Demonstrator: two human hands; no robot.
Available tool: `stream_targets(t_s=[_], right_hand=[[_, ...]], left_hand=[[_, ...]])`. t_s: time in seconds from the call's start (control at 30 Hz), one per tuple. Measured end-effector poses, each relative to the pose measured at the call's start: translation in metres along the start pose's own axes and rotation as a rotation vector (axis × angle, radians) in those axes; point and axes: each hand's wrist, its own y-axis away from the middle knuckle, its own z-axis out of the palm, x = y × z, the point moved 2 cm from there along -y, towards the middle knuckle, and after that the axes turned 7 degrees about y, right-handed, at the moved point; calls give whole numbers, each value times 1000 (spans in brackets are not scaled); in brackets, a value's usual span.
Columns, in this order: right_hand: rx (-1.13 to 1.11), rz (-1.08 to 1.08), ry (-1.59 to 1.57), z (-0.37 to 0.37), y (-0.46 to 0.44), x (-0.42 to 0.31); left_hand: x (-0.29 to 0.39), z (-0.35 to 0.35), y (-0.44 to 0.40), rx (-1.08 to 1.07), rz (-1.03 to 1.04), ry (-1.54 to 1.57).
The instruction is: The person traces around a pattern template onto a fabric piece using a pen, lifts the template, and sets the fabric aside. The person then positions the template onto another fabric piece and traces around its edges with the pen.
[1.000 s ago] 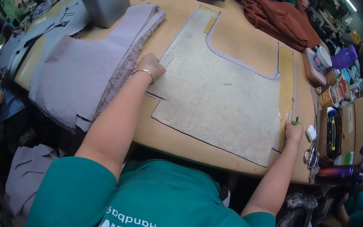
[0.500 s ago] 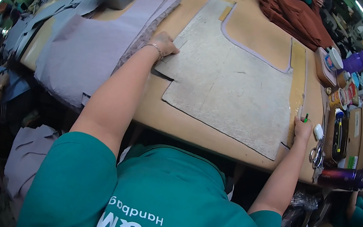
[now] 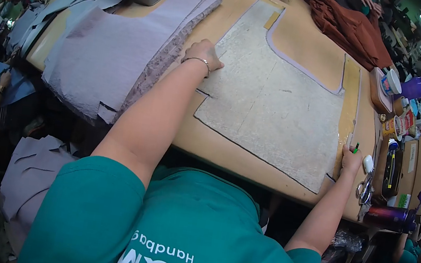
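Your left hand (image 3: 203, 54) rests on the left edge of the pale grey, notched flat panel (image 3: 275, 97), fingers curled; whether they pinch it, I can't tell. Your right hand (image 3: 351, 159), at the panel's right edge, grips a slim green stick (image 3: 356, 148). The panel lies over the tan tabletop (image 3: 218, 152); left of it, stacked lilac sheets (image 3: 121, 36).

"V&M Handbag" on green shirt (image 3: 202, 225)
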Motion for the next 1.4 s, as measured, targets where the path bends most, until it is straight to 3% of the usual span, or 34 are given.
stream_targets(t_s=[0.17, 0.27, 0.5, 0.6, 0.7, 0.73, 0.83, 0.97, 1.17, 1.4], right_hand=[[25, -16, -9, 5, -5, 7], [12, 16, -8, 4, 0, 2], [32, 23, 63, -9, 20, -22], [38, 35, 85, -10, 22, -23], [55, 37, 115, -9, 21, -25], [66, 37, 132, -11, 23, -27], [-24, 74, 134, -17, 23, -35], [-140, 94, 92, -17, 11, -32], [-160, 53, 4, -20, 12, -35], [-93, -98, 9, -19, 22, -27]], left_hand=[[0, -15, -12, -294, -62, 150], [-10, -2, -26, -255, -86, 256], [-18, -8, -26, -470, -97, 552], [-35, -4, -29, -166, 12, 494], [-30, -16, -14, -333, 73, 387], [-49, -1, -31, -310, 137, 394], [-34, -14, -11, -262, 168, 28], [-47, -9, -5, -166, 292, 44], [-77, 9, -28, -221, 220, 240], [-69, 3, -22, -233, 194, 206]])
